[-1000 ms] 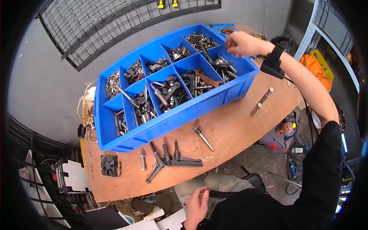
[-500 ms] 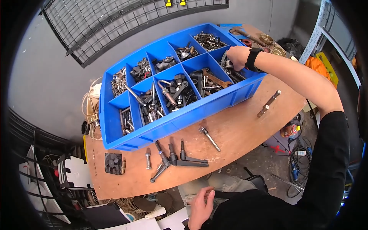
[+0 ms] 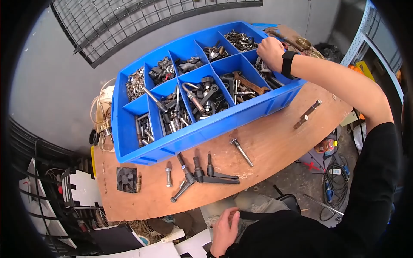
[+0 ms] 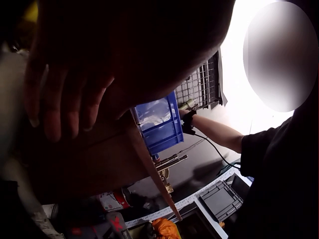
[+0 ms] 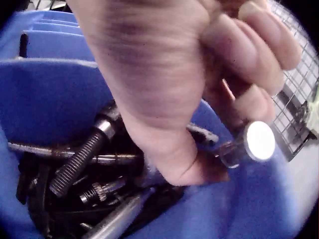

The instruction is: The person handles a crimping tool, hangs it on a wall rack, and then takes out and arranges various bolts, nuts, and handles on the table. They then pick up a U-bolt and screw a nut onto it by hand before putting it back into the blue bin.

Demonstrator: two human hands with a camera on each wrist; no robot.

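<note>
My right hand is at the near right-end compartment of the blue divided bin. In the right wrist view its fingers curl, and thumb and forefinger pinch a short metal pin with a round, bright end. Below lie a black threaded stud, a silver rod and other dark hardware. My left hand rests near my lap, in front of the table, fingers loosely extended and holding nothing. Other compartments hold bolts, knobs and a rusty wrench.
On the wooden table lie black clamping levers, a small bolt, a longer bolt, a cooling fan and two short rods. Grid mesh hangs behind; a metal shelf stands right.
My right hand went down from above the bin into the right-end compartment, then rose slightly. The head view has shifted a little. My left hand stays in its place.
</note>
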